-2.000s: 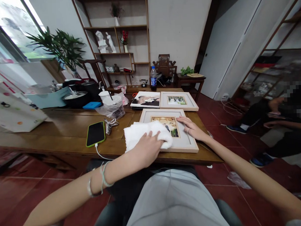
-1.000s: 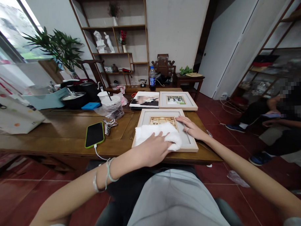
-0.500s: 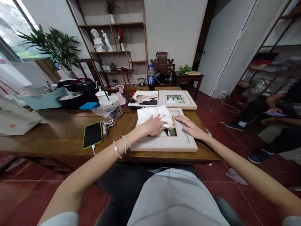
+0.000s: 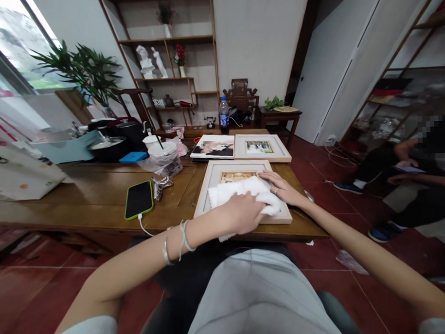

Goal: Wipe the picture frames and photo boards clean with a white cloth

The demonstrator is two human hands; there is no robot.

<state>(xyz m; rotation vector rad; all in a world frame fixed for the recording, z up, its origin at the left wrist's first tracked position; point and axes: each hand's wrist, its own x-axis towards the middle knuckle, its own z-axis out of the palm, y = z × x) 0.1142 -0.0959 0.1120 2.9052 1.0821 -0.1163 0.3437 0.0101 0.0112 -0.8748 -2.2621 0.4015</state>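
Observation:
A white cloth [image 4: 230, 190] lies bunched over the lower part of a picture frame [image 4: 211, 174] with a pale wooden edge. My left hand [image 4: 244, 212] presses on the cloth near the frame's front edge, its fingers closed on the fabric. On the right side of the same frame rests my right hand [image 4: 281, 187], fingers stretched out flat over the glass and mat. The top of a photo [image 4: 238, 176] shows above the cloth; the rest is covered.
Behind lie a second framed picture [image 4: 280, 144] and a photo print [image 4: 212, 146]. A bottle [image 4: 224, 116] stands farther back. To the left are a phone [image 4: 139, 200] on a cable, a bagged cup [image 4: 164, 157] and a blue box [image 4: 133, 157]. Another person [image 4: 408, 165] sits at right.
My left hand has drawn the cloth down the frame toward me and slightly right, uncovering the photo's top. My right hand stays in the same place.

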